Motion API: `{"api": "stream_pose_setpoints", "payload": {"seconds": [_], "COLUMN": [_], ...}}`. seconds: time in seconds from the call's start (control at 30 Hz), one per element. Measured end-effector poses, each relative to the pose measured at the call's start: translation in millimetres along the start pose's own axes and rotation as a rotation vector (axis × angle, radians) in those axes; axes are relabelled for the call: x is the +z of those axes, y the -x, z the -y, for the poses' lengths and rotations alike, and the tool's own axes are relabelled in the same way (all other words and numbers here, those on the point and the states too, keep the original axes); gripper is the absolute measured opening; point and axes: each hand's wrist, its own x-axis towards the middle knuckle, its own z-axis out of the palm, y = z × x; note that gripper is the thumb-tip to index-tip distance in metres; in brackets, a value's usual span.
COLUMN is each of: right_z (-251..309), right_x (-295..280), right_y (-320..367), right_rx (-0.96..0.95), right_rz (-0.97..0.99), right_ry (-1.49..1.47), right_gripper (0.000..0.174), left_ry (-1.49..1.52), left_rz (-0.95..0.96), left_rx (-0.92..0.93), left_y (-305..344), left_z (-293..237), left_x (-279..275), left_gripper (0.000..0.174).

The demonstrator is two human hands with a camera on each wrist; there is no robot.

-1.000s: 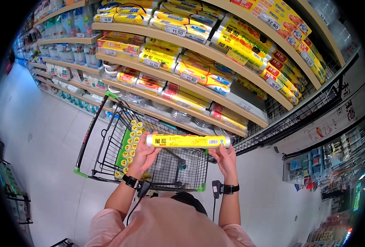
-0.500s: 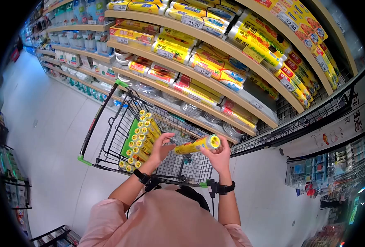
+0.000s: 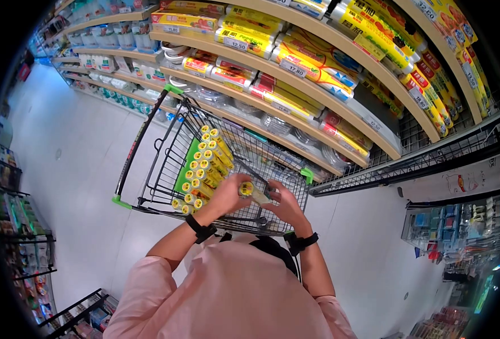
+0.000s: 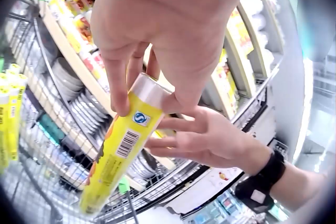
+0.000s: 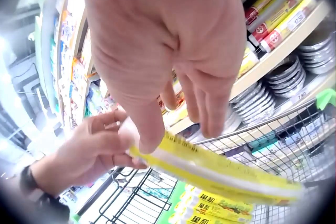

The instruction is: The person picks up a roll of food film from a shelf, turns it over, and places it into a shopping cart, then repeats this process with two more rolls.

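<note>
My left hand [image 3: 230, 195] pinches the top end of a yellow printed roll [image 4: 125, 145], thumb and fingers on either side of its whitish end. In the left wrist view the roll slants downward, barcode showing. My right hand [image 3: 286, 204] is beside it with loosely bent fingers; in the right wrist view its thumb [image 5: 149, 129] overlaps the roll near the gripped end. Both hands are over a black wire shopping cart [image 3: 148, 189]. Similar yellow rolls [image 3: 210, 164] stand packed in rows inside the cart, round ends up, by a green panel [image 3: 189, 161].
Shelves [image 3: 312, 53] curve across the far side, stocked with yellow boxes and rolls above price tags. Stacked foil trays [image 5: 254, 103] fill a lower shelf. Pale floor [image 3: 86, 169] lies left of the cart; hanging goods [image 3: 453, 220] are at the right.
Both hands first held the roll level; then the right hand alone held it. Now the left hand has its end, the right fingers have loosened, and the roll is tipped down over the cart.
</note>
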Motion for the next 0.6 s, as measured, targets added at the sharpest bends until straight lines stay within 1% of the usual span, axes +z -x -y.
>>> {"api": "stream_pose_setpoints", "payload": {"seconds": [0.03,0.07,0.13,0.17,0.27,0.3,0.33,0.37,0.4,0.43,0.53,0.6], "right_z": [-11,-11,-36,-45,-74,-86,-94,-92,-97,-103,-113,-116], "right_x": [-7,-15,-27,-32,-43,-46,-48,-50,-52,-54,-61,-64], "right_y": [5,10,24,30,54,62,70,79,87,94,116,126], "right_rx": [0.063,0.101,0.191,0.211,0.274,0.289,0.303,0.347,0.372,0.394,0.425,0.470], "right_rz": [0.010,-0.028,-0.081,-0.093,-0.114,-0.115,-0.118,-0.162,-0.189,-0.218,-0.269,-0.299], "right_ry": [-0.012,-0.016,-0.045,-0.041,-0.038,-0.045,-0.052,-0.102,-0.117,-0.130,-0.122,-0.126], "right_gripper": [0.078,0.071,0.059,0.055,0.046,0.044,0.043,0.041,0.041,0.040,0.039,0.038], "left_ry": [0.029,0.058,0.024,-0.035,-0.078,-0.039,-0.069,-0.099,-0.129,-0.073,-0.377,-0.485], "left_rz": [-0.023,-0.047,-0.039,-0.057,0.038,0.007,0.069,0.133,0.197,0.248,0.239,0.250], "left_rx": [-0.039,-0.077,-0.245,-0.229,-0.296,-0.216,-0.262,-0.304,-0.345,-0.480,-0.434,-0.409], "left_y": [0,0,3,3,4,5,4,1,-2,-3,2,2], "left_z": [22,49,88,129,169,191,211,229,237,227,265,268], "left_x": [-1,-2,-9,-1,0,7,11,14,16,9,19,28], "left_gripper": [0.048,0.046,0.044,0.046,0.046,0.044,0.043,0.043,0.042,0.039,0.036,0.034]}}
